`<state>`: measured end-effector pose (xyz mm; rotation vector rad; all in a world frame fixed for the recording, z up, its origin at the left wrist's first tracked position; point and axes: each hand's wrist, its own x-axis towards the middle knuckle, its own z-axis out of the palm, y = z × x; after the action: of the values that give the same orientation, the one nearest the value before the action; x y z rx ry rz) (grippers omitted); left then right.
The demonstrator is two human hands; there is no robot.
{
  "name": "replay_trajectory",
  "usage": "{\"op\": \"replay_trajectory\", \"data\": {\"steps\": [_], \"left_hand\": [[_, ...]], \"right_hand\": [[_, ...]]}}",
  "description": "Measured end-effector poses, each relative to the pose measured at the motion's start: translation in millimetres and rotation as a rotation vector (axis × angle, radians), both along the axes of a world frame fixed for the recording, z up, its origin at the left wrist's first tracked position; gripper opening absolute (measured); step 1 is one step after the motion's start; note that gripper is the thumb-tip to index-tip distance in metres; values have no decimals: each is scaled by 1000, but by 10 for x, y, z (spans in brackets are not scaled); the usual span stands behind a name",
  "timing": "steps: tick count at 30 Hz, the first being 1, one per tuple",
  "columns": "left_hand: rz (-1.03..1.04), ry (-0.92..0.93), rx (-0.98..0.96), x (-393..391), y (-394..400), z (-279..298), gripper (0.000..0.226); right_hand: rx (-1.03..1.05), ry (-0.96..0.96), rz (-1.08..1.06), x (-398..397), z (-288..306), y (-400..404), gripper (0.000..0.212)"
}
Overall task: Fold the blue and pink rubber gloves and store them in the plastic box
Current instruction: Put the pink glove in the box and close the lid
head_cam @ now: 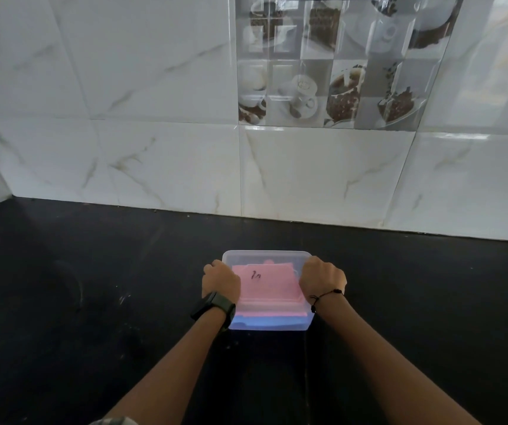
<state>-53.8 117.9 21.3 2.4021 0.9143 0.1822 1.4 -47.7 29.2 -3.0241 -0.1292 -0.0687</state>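
Observation:
A clear plastic box (265, 256) stands on the black counter, with its translucent lid on top. Through the lid the folded pink glove (269, 286) shows, and a strip of the blue glove (268, 320) lies under it at the near edge. A dark scribble is on the lid. My left hand (220, 279), with a black watch at the wrist, grips the box's left side. My right hand (323, 279), with a thin black cord bracelet, grips the right side. The fingers of both hands curl over the lid's edges.
The black counter (93, 302) spreads wide to both sides of the box. A white marble-look tiled wall (154, 164) rises behind it, with a coffee-picture tile panel (332, 65) higher up. A side wall closes the far left corner.

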Motion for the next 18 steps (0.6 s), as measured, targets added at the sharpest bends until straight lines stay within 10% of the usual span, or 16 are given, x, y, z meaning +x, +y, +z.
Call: {"op": "replay_trajectory", "data": {"steps": [18], "left_hand": [[-58,-133,-357,65,-273,-16,29]], "right_hand": [[486,195,-214,-28,11,-497,42]]}}
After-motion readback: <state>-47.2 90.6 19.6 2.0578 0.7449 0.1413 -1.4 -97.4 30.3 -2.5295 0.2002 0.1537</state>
